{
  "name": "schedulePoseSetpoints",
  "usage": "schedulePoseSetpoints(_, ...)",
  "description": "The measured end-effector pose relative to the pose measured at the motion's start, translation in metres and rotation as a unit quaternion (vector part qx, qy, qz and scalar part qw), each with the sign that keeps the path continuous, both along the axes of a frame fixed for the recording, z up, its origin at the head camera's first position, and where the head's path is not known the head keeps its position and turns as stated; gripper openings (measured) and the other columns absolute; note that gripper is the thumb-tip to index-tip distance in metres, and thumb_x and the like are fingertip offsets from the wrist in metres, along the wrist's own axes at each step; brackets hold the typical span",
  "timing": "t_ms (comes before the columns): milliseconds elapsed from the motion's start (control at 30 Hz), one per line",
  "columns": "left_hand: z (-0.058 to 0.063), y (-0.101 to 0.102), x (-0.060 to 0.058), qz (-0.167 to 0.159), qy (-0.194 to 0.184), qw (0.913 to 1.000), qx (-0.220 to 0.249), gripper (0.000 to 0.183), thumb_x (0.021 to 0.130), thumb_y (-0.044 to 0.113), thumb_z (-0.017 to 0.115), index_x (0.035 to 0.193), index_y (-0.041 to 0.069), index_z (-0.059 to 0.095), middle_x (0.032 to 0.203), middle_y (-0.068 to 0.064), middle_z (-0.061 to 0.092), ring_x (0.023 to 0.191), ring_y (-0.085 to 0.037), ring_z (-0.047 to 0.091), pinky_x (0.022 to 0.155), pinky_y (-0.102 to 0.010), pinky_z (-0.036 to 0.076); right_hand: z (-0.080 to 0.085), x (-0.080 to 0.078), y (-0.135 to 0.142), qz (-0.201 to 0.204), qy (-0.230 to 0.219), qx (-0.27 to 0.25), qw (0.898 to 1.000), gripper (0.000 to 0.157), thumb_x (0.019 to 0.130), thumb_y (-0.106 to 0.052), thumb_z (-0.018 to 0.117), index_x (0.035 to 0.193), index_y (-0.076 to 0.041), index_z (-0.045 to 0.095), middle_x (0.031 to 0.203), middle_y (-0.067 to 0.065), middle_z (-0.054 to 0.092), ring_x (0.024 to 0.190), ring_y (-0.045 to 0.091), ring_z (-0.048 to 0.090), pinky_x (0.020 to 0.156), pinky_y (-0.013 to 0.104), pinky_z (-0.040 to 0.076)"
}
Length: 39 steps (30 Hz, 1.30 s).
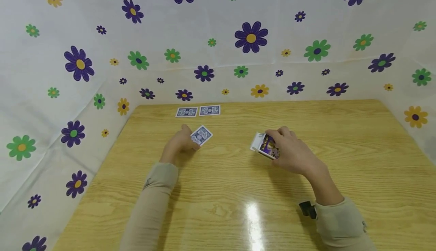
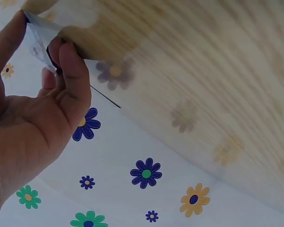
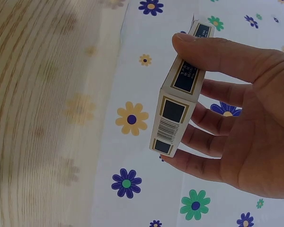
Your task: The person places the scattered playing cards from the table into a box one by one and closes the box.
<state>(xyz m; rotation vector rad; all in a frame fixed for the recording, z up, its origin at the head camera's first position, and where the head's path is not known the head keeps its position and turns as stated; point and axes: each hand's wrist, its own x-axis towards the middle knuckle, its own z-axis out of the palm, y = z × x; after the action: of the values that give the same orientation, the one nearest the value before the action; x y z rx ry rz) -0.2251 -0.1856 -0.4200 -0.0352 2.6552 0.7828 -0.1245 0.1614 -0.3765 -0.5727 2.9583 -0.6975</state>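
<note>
My left hand (image 1: 179, 144) pinches a blue-and-white patterned playing card (image 1: 202, 134) at its near edge, above the left half of the table. In the left wrist view the card (image 2: 38, 47) sits between thumb and fingers, seen at a steep angle. My right hand (image 1: 295, 153) grips a card box (image 1: 269, 147) with a dark purple picture face, its white flap end pointing left. In the right wrist view the thumb presses one narrow side of the box (image 3: 173, 113), the other fingers lie behind, and a barcode shows. The inside of the box is hidden.
Two playing cards, a left one (image 1: 186, 112) and a right one (image 1: 209, 110), lie back up, side by side near the table's back edge. Flower-printed white cloth (image 1: 218, 61) rises behind and beside the wooden table (image 1: 218, 190). A black strap piece (image 1: 308, 209) shows at my right wrist.
</note>
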Motion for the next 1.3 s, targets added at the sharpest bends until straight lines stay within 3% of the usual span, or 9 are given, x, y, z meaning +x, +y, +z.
schedulePoseSetpoints(133,0.000,0.001,0.002,-0.013,0.011,0.9998,0.012,0.052,0.082,0.001,0.069,0.125,-0.005,0.041,0.103,-0.018,0.057,0.086,-0.025,0.056,0.078,-0.034,0.051,0.000,0.000,0.000,0.000,-0.001,0.001,1.000,0.083,0.075,-0.007,0.082,0.148,-0.005,0.042,0.132,0.024,0.046,0.113,0.038,0.050,0.088,0.054,0.051)
schedulePoseSetpoints(333,0.008,0.007,0.008,-0.020,0.016,0.9935,0.111,0.032,0.092,0.000,0.058,0.123,-0.002,0.052,0.096,-0.015,0.057,0.074,-0.020,0.058,0.066,-0.032,0.054,0.001,-0.001,0.000,0.003,0.002,0.003,1.000,0.083,0.074,-0.006,0.083,0.147,-0.006,0.044,0.131,0.023,0.047,0.112,0.037,0.051,0.088,0.053,0.051)
schedulePoseSetpoints(500,0.015,0.011,0.014,-0.026,0.020,0.9839,0.176,0.031,0.096,0.003,0.056,0.126,-0.001,0.055,0.092,-0.016,0.056,0.071,-0.023,0.061,0.069,-0.038,0.059,0.001,0.000,-0.001,0.011,0.001,0.005,1.000,0.083,0.074,-0.006,0.083,0.146,-0.005,0.044,0.131,0.023,0.048,0.112,0.036,0.051,0.088,0.052,0.051)
schedulePoseSetpoints(767,0.013,0.015,0.020,-0.031,0.051,0.9647,0.256,0.031,0.096,0.004,0.059,0.126,-0.004,0.054,0.089,-0.015,0.056,0.064,-0.019,0.061,0.068,-0.039,0.061,0.000,0.000,-0.001,0.012,-0.002,0.005,1.000,0.082,0.074,-0.006,0.083,0.147,-0.005,0.044,0.131,0.023,0.048,0.112,0.036,0.050,0.090,0.052,0.051)
schedulePoseSetpoints(967,0.020,0.022,0.024,0.003,0.131,0.9480,0.290,0.017,0.101,0.008,0.054,0.114,-0.002,0.060,0.102,-0.016,0.056,0.074,-0.021,0.059,0.066,-0.030,0.059,0.000,-0.001,-0.002,0.010,-0.006,0.001,1.000,0.081,0.075,-0.007,0.082,0.146,-0.005,0.043,0.132,0.024,0.047,0.113,0.037,0.051,0.088,0.053,0.051)
schedulePoseSetpoints(1067,0.027,0.027,0.027,0.032,0.165,0.9378,0.304,0.020,0.100,0.007,0.055,0.117,-0.002,0.060,0.108,-0.017,0.054,0.077,-0.023,0.060,0.067,-0.030,0.060,0.001,-0.001,-0.003,0.008,-0.008,0.001,1.000,0.081,0.076,-0.007,0.082,0.147,-0.005,0.043,0.133,0.024,0.046,0.113,0.038,0.050,0.088,0.054,0.051)
schedulePoseSetpoints(1167,0.032,0.032,0.030,0.051,0.173,0.9293,0.322,0.029,0.095,0.002,0.059,0.124,-0.003,0.057,0.113,-0.017,0.053,0.080,-0.024,0.062,0.068,-0.030,0.060,0.001,-0.002,-0.003,0.007,-0.012,0.003,1.000,0.082,0.076,-0.008,0.083,0.147,-0.005,0.042,0.133,0.024,0.045,0.114,0.038,0.050,0.088,0.054,0.051)
schedulePoseSetpoints(1300,0.033,0.041,0.034,0.044,0.183,0.9233,0.334,0.042,0.089,-0.004,0.062,0.130,-0.002,0.053,0.117,-0.017,0.052,0.080,-0.024,0.064,0.068,-0.031,0.060,-0.001,-0.002,-0.003,0.007,-0.015,0.004,1.000,0.082,0.076,-0.009,0.083,0.147,-0.005,0.043,0.132,0.024,0.046,0.113,0.038,0.050,0.087,0.054,0.051)
